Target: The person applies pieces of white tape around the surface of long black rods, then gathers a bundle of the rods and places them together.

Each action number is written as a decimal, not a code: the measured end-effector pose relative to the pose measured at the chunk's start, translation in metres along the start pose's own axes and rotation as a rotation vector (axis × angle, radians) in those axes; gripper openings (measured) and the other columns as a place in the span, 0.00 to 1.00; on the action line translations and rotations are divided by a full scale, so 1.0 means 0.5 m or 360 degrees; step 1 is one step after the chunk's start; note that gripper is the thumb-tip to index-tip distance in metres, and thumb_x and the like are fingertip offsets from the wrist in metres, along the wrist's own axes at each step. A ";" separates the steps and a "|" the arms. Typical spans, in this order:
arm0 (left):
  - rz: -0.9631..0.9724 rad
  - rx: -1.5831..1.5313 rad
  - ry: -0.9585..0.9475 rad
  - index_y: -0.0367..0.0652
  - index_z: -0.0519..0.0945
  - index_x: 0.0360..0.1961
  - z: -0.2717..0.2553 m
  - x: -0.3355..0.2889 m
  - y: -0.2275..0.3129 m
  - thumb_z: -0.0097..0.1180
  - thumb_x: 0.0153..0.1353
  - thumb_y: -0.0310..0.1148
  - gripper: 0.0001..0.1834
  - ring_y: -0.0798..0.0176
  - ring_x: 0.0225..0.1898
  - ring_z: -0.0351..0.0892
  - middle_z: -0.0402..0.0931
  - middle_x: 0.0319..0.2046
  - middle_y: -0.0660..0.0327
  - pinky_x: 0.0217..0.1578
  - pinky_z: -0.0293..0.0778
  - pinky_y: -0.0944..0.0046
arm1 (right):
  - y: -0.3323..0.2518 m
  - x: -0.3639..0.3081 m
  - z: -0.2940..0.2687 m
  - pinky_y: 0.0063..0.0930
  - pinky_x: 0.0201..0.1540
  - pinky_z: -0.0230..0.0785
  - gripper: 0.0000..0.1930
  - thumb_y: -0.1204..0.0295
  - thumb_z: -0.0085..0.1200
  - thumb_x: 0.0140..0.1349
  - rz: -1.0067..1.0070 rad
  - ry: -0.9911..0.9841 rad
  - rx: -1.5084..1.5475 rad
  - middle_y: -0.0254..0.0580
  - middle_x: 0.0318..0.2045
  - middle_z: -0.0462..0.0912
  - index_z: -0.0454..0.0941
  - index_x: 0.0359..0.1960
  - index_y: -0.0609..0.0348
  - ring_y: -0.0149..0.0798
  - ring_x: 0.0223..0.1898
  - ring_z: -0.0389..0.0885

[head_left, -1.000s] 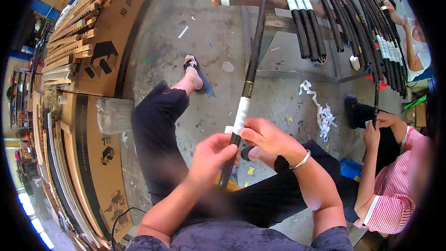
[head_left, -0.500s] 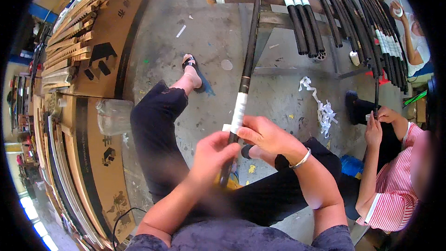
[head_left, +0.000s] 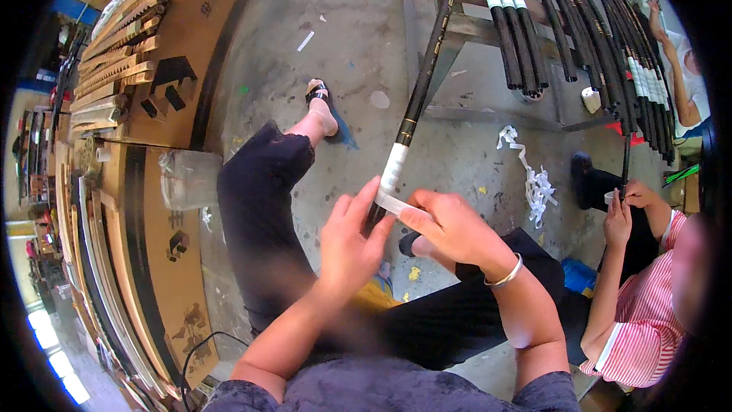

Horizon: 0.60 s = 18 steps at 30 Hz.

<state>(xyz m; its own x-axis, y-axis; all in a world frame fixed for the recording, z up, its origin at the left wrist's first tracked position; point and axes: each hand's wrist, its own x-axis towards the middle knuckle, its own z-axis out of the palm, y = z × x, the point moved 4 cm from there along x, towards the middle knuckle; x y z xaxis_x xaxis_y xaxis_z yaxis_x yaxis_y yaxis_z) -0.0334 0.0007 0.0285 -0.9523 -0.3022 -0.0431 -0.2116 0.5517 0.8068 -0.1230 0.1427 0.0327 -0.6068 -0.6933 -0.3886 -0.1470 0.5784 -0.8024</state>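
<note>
A long black rod (head_left: 427, 80) with gold markings slants from the top of the view down toward my lap. White tape (head_left: 393, 166) is wound round its lower part in overlapping turns. My left hand (head_left: 351, 244) grips the rod just below the wrapping, its fingertips by the last turn. Between the rod and my right hand (head_left: 457, 229) a short tape strip (head_left: 393, 204) is stretched taut. The thumb and fingers of that hand pinch the strip's far end; whether a roll sits inside the hand is hidden.
Several black rods (head_left: 507, 38) with white bands lie across a metal stand (head_left: 473, 28). A person in a striped top (head_left: 648, 313) works at the right, another farther back. Cardboard boxes (head_left: 171, 259) and wooden strips (head_left: 114, 69) stand left. Tape scraps (head_left: 537, 194) litter the floor.
My right hand has moved slightly right and away from the rod, drawing out a strip of tape. The rod leans more to the right, and the left fingers have come up against the wrapping.
</note>
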 end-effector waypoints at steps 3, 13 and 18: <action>-0.0184 -0.0349 -0.0043 0.39 0.68 0.61 0.013 -0.010 -0.021 0.60 0.56 0.22 0.29 0.71 0.27 0.74 0.72 0.29 0.62 0.30 0.70 0.72 | 0.006 -0.002 -0.002 0.48 0.33 0.67 0.25 0.50 0.48 0.64 0.0053 0.0027 0.0002 0.59 0.24 0.78 0.77 0.29 0.65 0.61 0.31 0.79; -0.0603 -0.1233 -0.0178 0.37 0.69 0.55 0.009 -0.024 -0.027 0.56 0.62 0.27 0.20 0.68 0.27 0.76 0.75 0.28 0.61 0.30 0.72 0.69 | 0.006 0.011 0.005 0.47 0.34 0.68 0.26 0.50 0.48 0.64 0.0030 0.0009 0.0029 0.60 0.25 0.79 0.78 0.30 0.66 0.60 0.31 0.79; -0.0712 -0.1697 -0.0364 0.41 0.66 0.61 0.012 -0.023 -0.024 0.56 0.64 0.35 0.25 0.65 0.26 0.78 0.77 0.29 0.58 0.30 0.75 0.66 | 0.006 0.017 0.005 0.46 0.34 0.69 0.25 0.50 0.49 0.64 -0.0008 -0.0024 0.0101 0.60 0.25 0.79 0.78 0.30 0.66 0.58 0.32 0.80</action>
<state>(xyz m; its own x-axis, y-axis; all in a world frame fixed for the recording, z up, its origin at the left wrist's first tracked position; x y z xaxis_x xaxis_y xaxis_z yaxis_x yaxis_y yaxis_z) -0.0210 0.0021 0.0159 -0.8802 -0.0975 -0.4645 -0.3493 -0.5295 0.7731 -0.1267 0.1377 0.0257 -0.5945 -0.7026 -0.3911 -0.0999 0.5471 -0.8311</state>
